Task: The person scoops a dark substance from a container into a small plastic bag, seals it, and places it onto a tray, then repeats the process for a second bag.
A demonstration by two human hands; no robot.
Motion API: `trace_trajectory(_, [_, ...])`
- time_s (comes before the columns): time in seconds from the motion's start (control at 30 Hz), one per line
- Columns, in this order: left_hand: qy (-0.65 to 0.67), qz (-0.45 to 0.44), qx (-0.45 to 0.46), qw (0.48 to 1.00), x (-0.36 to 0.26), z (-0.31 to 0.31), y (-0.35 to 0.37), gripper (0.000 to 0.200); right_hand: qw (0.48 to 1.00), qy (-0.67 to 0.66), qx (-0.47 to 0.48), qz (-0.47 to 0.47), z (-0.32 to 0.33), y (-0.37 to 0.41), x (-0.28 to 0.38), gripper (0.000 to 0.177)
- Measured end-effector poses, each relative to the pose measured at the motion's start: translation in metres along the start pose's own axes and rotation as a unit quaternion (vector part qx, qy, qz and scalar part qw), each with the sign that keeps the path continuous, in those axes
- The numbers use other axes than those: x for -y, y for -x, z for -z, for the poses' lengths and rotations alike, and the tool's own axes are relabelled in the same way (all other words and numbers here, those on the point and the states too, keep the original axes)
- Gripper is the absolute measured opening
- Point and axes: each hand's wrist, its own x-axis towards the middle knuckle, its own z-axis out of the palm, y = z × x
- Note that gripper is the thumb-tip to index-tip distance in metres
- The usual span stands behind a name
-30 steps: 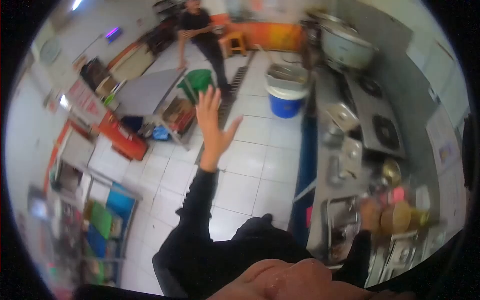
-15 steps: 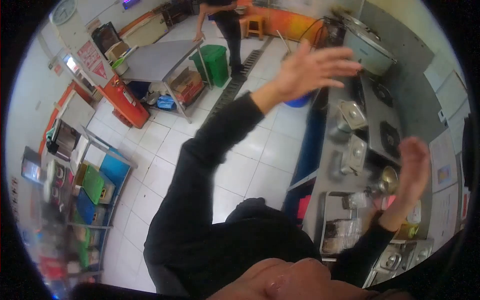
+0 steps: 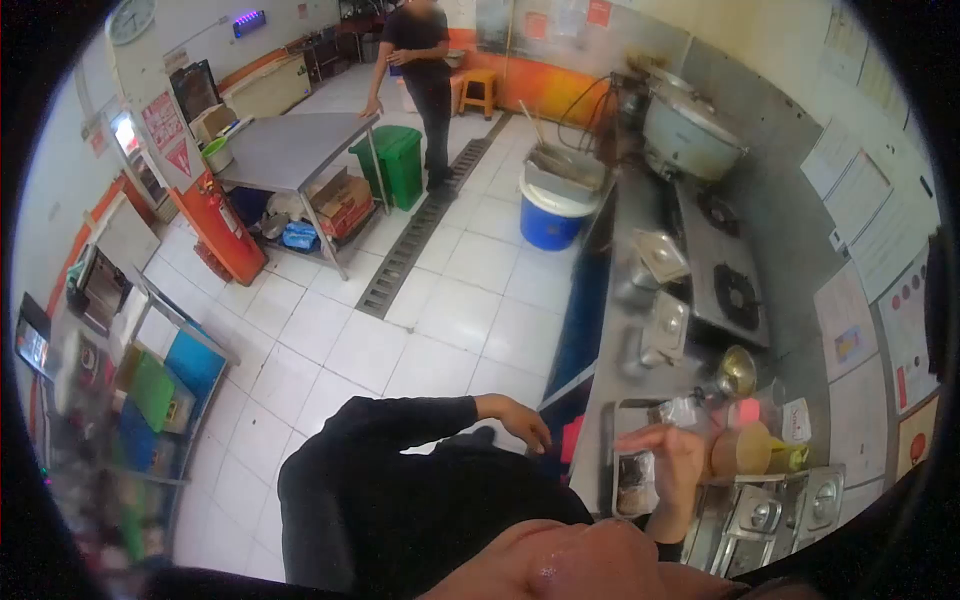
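Observation:
My left hand (image 3: 515, 422) hangs low in front of my body, its fingers loosely bent and holding nothing visible. It is nearest to a pink item (image 3: 571, 438) at the counter's edge. To the right, my right hand (image 3: 672, 465) is raised over a metal tray (image 3: 617, 450) with clear-wrapped packs, its fingers extended leftward and nothing seen in them. Beyond it stand a beige jug (image 3: 742, 450) and a brass-coloured bowl (image 3: 737, 372). Lidded steel containers (image 3: 664, 328) sit further along the counter.
Stove burners (image 3: 737, 297) and a large pot (image 3: 695, 130) line the right wall. A blue bucket (image 3: 549, 225) stands on the floor. Another person (image 3: 430, 90) rests a hand on a steel table (image 3: 290, 145) beside a green bin (image 3: 395, 168). Shelving (image 3: 190, 365) is at left.
Both my hands have dropped from their raised, spread positions; the left came down towards my body, the right down and leftward. The view has shifted, showing more of the other person.

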Motion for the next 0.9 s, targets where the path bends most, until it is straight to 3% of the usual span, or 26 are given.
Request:
trace_trajectory(0.1, [-0.008,0.080,0.001,0.997,0.018,-0.023,0.007,0.052,0.974,-0.087,-0.210,0.021,-0.020,0.007,-0.006,0.053])
trace_trajectory(0.17, [0.096,-0.044,-0.113,0.988,-0.001,-0.026,0.010,0.049,0.917,-0.175,-0.353,0.066,-0.043,0.006,0.024,0.053])
trace_trajectory(0.23, [0.189,-0.145,-0.157,0.959,-0.032,-0.017,0.004,0.047,0.954,-0.177,-0.145,0.194,-0.037,0.026,0.044,0.055])
trace_trajectory(0.27, [0.224,-0.133,-0.163,0.952,-0.051,-0.012,0.006,0.045,0.952,-0.171,-0.036,0.252,-0.036,0.036,0.049,0.056])
trace_trajectory(0.33, [0.289,-0.115,-0.175,0.934,-0.084,0.000,0.006,0.041,0.957,-0.183,-0.061,0.217,-0.040,0.048,0.049,0.057])
trace_trajectory(0.4, [0.251,-0.168,-0.222,0.927,-0.074,-0.009,-0.014,0.029,0.963,-0.186,-0.074,0.180,-0.049,0.057,0.044,0.056])
trace_trajectory(0.43, [0.233,-0.197,-0.245,0.920,-0.079,-0.013,-0.020,0.024,0.968,-0.184,-0.043,0.164,-0.052,0.063,0.037,0.054])
trace_trajectory(0.47, [0.207,-0.165,-0.257,0.929,-0.082,-0.020,-0.021,0.024,0.972,-0.181,-0.010,0.149,-0.053,0.069,0.026,0.052])
trace_trajectory(0.53, [0.239,-0.184,-0.236,0.924,-0.068,-0.045,-0.030,0.024,0.970,-0.223,-0.044,0.090,-0.064,0.085,-0.007,0.051])
trace_trajectory(0.57, [0.253,-0.191,-0.226,0.921,-0.054,-0.059,-0.035,0.024,0.985,-0.153,-0.057,0.060,-0.067,0.092,-0.033,0.047])
trace_trajectory(0.6, [0.152,-0.149,-0.221,0.952,-0.038,-0.071,-0.039,0.024,0.994,-0.082,-0.068,0.032,-0.070,0.096,-0.061,0.043])
trace_trajectory(0.63, [0.051,-0.102,-0.217,0.970,-0.018,-0.084,-0.042,0.024,0.994,-0.071,-0.065,-0.058,-0.074,0.102,-0.087,0.039])
trace_trajectory(0.67, [0.057,-0.096,-0.196,0.974,-0.001,-0.099,-0.043,0.022,0.984,-0.059,-0.062,-0.153,-0.077,0.112,-0.113,0.036])
trace_trajectory(0.7, [0.064,-0.088,-0.175,0.979,0.020,-0.114,-0.045,0.020,0.981,-0.018,-0.041,-0.188,-0.077,0.123,-0.145,0.034])
trace_trajectory(0.77, [0.246,0.083,-0.168,0.951,0.092,-0.156,-0.058,0.022,0.963,0.056,0.002,-0.264,-0.079,0.156,-0.201,0.032])
trace_trajectory(0.83, [0.267,0.130,-0.221,0.929,0.107,-0.184,-0.026,0.025,0.952,0.117,0.028,-0.283,-0.073,0.189,-0.231,0.031])
trace_trajectory(0.9, [-0.024,0.157,-0.141,0.977,0.167,-0.200,-0.011,0.025,0.944,0.141,-0.002,-0.299,-0.069,0.224,-0.231,0.028])
